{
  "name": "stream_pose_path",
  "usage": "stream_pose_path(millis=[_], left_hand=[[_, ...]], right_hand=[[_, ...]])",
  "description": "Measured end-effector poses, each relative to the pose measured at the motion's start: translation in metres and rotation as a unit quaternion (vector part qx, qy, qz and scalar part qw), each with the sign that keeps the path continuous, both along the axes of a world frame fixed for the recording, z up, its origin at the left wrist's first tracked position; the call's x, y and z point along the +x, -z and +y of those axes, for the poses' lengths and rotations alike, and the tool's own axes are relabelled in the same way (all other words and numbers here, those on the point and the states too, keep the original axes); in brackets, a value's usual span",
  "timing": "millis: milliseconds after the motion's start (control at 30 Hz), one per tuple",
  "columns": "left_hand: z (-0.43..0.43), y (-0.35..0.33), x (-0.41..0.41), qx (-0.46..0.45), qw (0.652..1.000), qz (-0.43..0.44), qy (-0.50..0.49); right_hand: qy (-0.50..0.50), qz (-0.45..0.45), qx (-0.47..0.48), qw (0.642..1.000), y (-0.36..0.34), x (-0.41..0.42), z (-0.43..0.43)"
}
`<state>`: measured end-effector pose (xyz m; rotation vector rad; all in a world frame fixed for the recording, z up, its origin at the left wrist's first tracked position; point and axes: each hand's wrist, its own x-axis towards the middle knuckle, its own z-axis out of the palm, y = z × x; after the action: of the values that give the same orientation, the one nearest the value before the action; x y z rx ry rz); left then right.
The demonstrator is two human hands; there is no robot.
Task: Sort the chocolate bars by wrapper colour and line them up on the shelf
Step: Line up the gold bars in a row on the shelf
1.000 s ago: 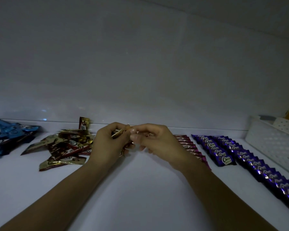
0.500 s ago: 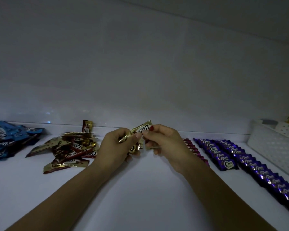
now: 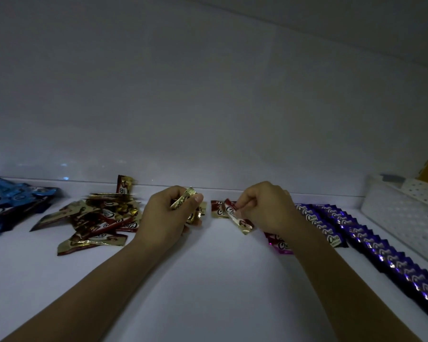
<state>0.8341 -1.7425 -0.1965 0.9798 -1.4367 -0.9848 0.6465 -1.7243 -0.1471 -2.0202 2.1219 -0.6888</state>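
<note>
The right hand (image 3: 265,208) pinches one gold and red bar (image 3: 238,216) by its top end, with thumb and fingers pressed together on the wrapper. The bar slants down toward the white shelf (image 3: 208,287). I cannot tell if its low end touches. It is well to the right of the gold pile (image 3: 101,215). Just behind it, a bit nearer the pile, a flat bar (image 3: 217,210) of the same colour lies on the shelf.

The left hand (image 3: 168,218) is just right of the pile. Its fingers curl round a bunch (image 3: 184,202) of gold bars, with the thumb pressed on top. The bunch is up off the shelf.

The pile is a loose mess of gold and red bars. At its back a standing bar (image 3: 124,185) leans on the wall (image 3: 208,95).

Left of the pile is a blue heap (image 3: 13,201). Far right of the pile, past the right hand, is a pink row (image 3: 281,244), partly hidden by the wrist. Farther from the pile come two neat purple rows (image 3: 316,219). Farthest from the pile is a white basket (image 3: 403,213).
</note>
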Motion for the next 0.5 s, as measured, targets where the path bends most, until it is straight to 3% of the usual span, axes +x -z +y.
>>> stream_pose_path(millis=[133,500], left_hand=[[0.000,0.000,0.000,-0.007,1.000,-0.005,-0.007],[0.000,0.001,0.000,-0.003,1.000,0.008,-0.004]], right_hand=[[-0.023,0.119,-0.039,0.992,0.012,0.007,-0.001],[-0.042,0.230,-0.119,0.965,0.025,0.015,-0.009]])
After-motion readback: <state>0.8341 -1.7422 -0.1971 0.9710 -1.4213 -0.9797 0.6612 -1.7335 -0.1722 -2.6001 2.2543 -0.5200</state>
